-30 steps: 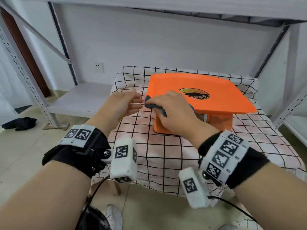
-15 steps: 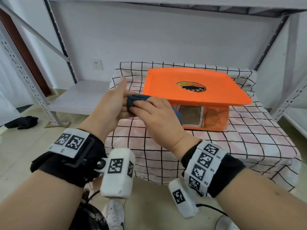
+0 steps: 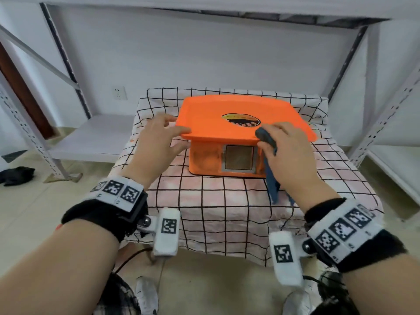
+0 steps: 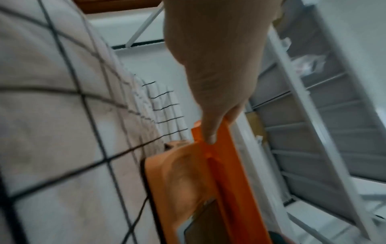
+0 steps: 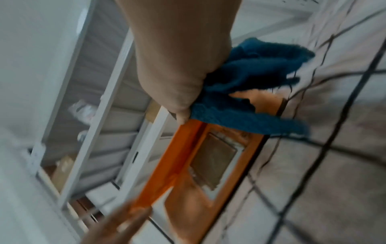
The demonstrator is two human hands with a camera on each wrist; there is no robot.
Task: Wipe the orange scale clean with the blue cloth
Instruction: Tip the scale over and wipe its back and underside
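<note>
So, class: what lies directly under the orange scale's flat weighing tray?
Under the tray sits the scale's orange body with a grey display window, on the checked cloth. The body's right end is hidden by the right hand and blue cloth.

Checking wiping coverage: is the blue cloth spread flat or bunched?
Bunched: the right hand grips the blue cloth in a wad, loose ends hanging before the orange scale.
</note>
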